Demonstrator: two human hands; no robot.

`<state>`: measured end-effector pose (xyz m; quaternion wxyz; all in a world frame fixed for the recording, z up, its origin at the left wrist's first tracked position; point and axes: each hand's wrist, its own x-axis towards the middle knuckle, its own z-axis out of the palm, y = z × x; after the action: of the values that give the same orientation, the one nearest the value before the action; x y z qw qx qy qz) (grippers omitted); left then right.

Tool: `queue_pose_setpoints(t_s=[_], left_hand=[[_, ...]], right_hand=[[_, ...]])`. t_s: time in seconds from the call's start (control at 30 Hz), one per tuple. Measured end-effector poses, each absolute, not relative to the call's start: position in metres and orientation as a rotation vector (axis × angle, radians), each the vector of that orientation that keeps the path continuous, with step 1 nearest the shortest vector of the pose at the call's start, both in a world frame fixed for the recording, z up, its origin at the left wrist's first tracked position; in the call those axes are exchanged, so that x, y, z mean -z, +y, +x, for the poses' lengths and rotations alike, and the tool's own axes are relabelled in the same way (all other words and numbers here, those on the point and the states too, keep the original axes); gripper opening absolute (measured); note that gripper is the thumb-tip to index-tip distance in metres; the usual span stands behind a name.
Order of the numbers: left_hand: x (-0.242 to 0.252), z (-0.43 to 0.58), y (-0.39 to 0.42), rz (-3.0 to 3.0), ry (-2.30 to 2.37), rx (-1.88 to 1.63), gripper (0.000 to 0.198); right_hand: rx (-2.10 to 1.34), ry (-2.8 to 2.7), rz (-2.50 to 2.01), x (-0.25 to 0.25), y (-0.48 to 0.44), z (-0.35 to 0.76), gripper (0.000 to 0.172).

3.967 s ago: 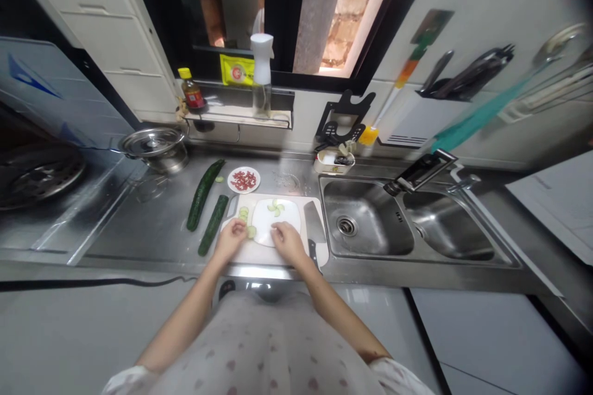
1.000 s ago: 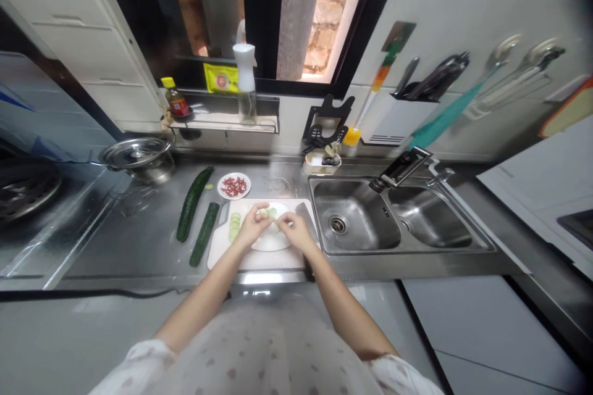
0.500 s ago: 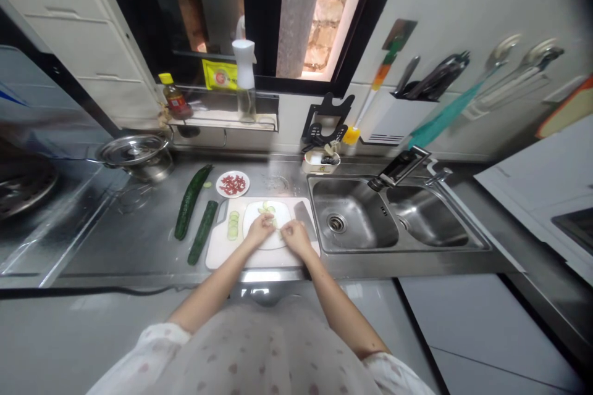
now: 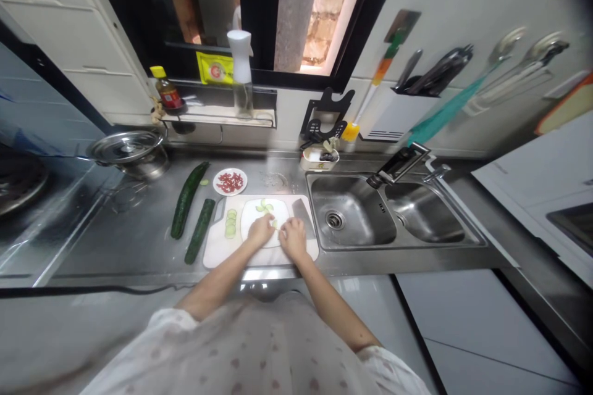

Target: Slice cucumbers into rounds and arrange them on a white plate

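My left hand (image 4: 261,230) is over a white plate (image 4: 251,212), fingers pinched on a pale green cucumber slice (image 4: 275,225). My right hand (image 4: 293,238) comes in from the other side, its fingertips closed at the right end of the slice. Curved cucumber slices (image 4: 263,205) lie at the far part of the plate. The plate rests on a white cutting board (image 4: 215,253). On the board, a row of round cucumber slices (image 4: 230,223) lies left of the plate, and a cleaver blade (image 4: 302,212) lies to its right, partly behind my right hand.
A whole cucumber (image 4: 188,200) and a cut cucumber (image 4: 199,231) lie left of the board. Behind it stands a small dish (image 4: 215,184) of chopped red pieces. A double sink (image 4: 354,197) adjoins on the right; a lidded steel pot (image 4: 139,157) stands at the left.
My right hand has moved slightly in toward my left, and its fingers now meet the slice. The view has shifted a little; the plate and cucumbers stay put.
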<state>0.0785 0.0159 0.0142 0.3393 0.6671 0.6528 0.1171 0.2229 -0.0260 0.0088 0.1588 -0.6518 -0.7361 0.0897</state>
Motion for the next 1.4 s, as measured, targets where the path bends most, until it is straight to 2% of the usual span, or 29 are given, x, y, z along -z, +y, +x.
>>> queue_pose_setpoints(t_s=[0.23,1.4], left_hand=[[-0.018,0.075,0.005,1.931,1.645,-0.299,0.033],[-0.016,0.083,0.036,1.933,1.691,-0.327,0.031]], right_hand=[[-0.241,-2.2,-1.767,-0.009,-0.04,0.226,0.022],[-0.23,-2.01,-1.833,0.003,-0.01,0.231,0.027]])
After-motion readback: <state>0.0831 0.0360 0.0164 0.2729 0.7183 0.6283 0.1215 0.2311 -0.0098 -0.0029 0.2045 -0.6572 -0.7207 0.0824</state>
